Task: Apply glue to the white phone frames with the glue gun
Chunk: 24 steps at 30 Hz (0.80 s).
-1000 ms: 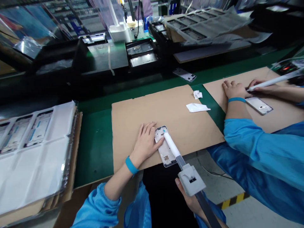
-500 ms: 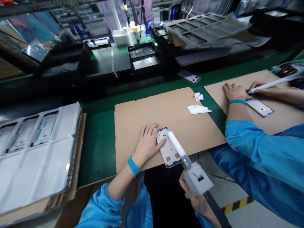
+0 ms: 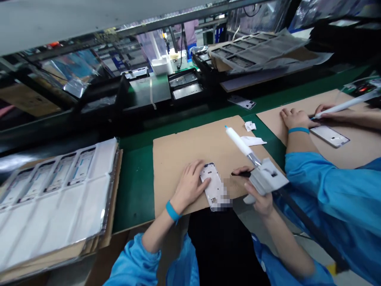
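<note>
A light grey phone frame (image 3: 213, 184) with small cutouts lies on the brown cardboard sheet (image 3: 175, 159); blurred squares hide its lower right part. My left hand (image 3: 190, 182) holds it at the left edge, thumb across its face and fingers along its side. In my right hand (image 3: 260, 200) is a white tube-shaped tool (image 3: 239, 141) with a blue tip and a pale block at its back. Its tip points up and left, apart from the frame. A thin dark piece (image 3: 244, 174) shows by the fingers of this hand; what it is I cannot tell.
Left of me, a white compartment tray (image 3: 56, 216) on stacked cardboard holds several phone frames. White paper scraps (image 3: 253, 140) lie at the sheet's right edge, near another phone part (image 3: 242, 102). A co-worker's hand (image 3: 294, 119) works close on the right. Dark trays (image 3: 186, 85) stand behind.
My right hand has lifted the white tool off the phone frame and moved it up and to the right. My left hand stays on the frame. The view has shifted slightly.
</note>
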Motion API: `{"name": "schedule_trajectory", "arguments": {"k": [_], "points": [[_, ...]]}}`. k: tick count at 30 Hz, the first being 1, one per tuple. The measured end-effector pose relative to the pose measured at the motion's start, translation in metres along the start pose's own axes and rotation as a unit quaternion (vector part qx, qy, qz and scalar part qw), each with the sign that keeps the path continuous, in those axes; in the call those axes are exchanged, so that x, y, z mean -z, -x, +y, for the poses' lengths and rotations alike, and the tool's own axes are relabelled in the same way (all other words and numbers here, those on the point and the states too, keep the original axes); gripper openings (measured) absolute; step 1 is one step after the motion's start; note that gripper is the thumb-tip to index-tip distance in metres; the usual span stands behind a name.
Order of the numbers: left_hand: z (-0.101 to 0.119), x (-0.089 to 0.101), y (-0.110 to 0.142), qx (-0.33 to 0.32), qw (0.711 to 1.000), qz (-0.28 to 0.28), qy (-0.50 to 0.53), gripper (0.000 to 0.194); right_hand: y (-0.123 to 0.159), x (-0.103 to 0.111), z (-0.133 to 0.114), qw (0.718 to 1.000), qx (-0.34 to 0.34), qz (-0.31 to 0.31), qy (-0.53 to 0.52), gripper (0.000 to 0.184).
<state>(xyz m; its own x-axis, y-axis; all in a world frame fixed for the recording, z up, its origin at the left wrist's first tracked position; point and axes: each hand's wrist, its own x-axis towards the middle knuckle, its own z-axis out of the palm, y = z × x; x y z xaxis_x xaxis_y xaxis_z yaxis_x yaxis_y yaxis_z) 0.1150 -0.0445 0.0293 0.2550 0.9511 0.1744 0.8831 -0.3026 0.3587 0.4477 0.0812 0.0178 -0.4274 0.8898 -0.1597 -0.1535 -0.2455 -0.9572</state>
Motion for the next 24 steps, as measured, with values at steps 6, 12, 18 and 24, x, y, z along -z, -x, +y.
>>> {"name": "schedule_trajectory", "arguments": {"k": [6,12,18,24], "points": [[-0.014,-0.009,0.058,-0.158,0.983,-0.021,-0.089,0.079,0.005,-0.047,0.056,0.978,0.138,0.121,-0.099,0.066],[-0.023,0.017,-0.019,-0.038,0.988,-0.022,-0.150,0.088,0.003,-0.060,0.069,0.981,0.066,0.114,-0.145,0.077],[0.015,0.052,-0.011,-0.051,0.991,-0.043,-0.112,0.066,0.018,-0.053,0.068,0.986,0.033,0.087,-0.138,0.078],[0.024,0.101,0.092,0.001,0.998,-0.001,-0.064,0.033,0.025,-0.053,0.055,0.987,0.022,0.077,-0.137,0.072]]}}
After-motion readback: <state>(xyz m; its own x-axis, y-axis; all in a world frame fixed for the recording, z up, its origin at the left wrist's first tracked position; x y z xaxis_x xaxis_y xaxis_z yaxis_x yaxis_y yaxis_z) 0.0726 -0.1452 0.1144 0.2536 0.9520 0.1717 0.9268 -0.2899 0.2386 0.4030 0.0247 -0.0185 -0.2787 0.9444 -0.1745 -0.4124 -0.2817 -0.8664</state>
